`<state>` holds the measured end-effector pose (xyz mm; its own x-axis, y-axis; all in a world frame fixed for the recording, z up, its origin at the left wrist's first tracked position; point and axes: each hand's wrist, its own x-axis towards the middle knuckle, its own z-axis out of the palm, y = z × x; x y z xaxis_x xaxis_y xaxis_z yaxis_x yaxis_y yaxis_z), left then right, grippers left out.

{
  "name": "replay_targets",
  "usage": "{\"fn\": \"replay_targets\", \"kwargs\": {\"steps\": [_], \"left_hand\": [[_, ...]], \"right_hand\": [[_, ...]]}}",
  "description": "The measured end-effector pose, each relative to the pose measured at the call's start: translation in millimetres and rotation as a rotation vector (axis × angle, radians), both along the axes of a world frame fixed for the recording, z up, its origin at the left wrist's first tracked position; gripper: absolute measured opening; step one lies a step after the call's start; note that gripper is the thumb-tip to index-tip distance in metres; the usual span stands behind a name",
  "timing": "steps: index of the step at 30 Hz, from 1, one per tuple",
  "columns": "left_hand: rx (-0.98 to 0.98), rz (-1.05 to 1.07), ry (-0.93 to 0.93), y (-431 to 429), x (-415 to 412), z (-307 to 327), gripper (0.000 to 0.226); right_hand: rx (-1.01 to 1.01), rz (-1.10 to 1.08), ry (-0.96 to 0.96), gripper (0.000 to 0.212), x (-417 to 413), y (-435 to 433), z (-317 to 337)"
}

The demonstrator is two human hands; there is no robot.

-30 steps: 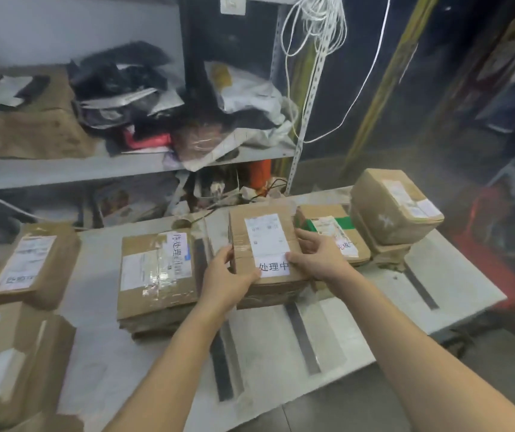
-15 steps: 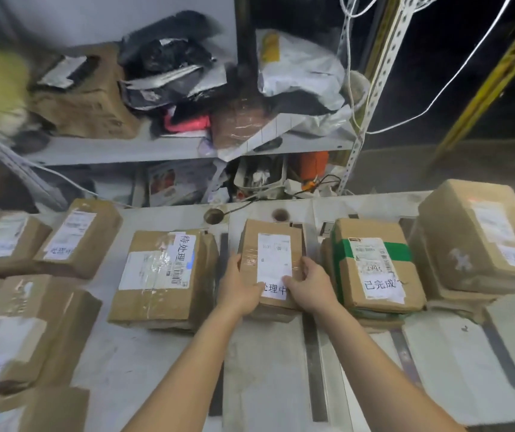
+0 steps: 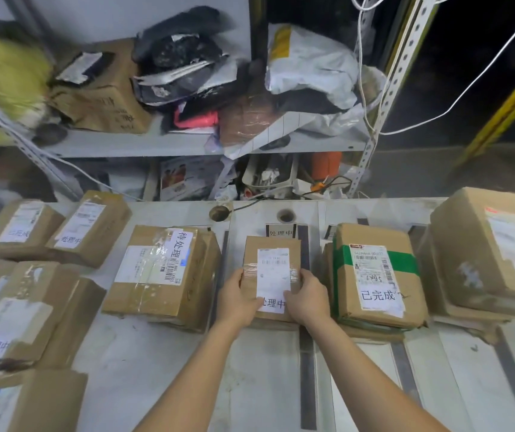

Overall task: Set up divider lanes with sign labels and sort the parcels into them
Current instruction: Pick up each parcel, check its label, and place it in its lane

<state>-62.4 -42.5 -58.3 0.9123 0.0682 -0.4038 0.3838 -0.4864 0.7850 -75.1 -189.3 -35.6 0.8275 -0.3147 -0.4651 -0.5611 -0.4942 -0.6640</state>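
1 parcel (image 3: pixel 273 254) | L hand (image 3: pixel 239 299) + R hand (image 3: pixel 307 299) grip | L stack (image 3: pixel 156 272), R stack (image 3: pixel 374 275) beside

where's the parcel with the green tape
In the head view, the green-taped parcel tops a stack right of centre on the table, between the held small parcel and the big box at the right edge.

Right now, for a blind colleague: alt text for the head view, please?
The left hand and right hand grip a small parcel marked 处理中 on a table between dark divider strips. A 待处理 parcel lies left of it, a green-taped 已完成 parcel right.
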Motion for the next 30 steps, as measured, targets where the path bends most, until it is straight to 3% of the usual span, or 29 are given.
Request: {"fn": "replay_targets", "kwargs": {"steps": [3,7,14,20,30], "left_hand": [[-0.057,-0.027,-0.073,1,1,13,0.067],[-0.137,-0.015,-0.147,7,0,44,0.070],[-0.056,-0.064,-0.216,54,-18,118,0.084],[0.249,0.030,-0.383,138,-40,164,0.073],[0.761,-0.010,-0.370,329,-117,182,0.076]], "right_hand": [[0.033,-0.006,-0.051,0.041,0,4,10],[0.031,0.078,-0.183,0.055,4,-2,38],[-0.150,0.331,-0.369,0.061,10,15,84],[-0.260,0.557,-0.496,0.055,10,76,115],[-0.416,0.777,-0.604,0.054,-43,257,150]]}}
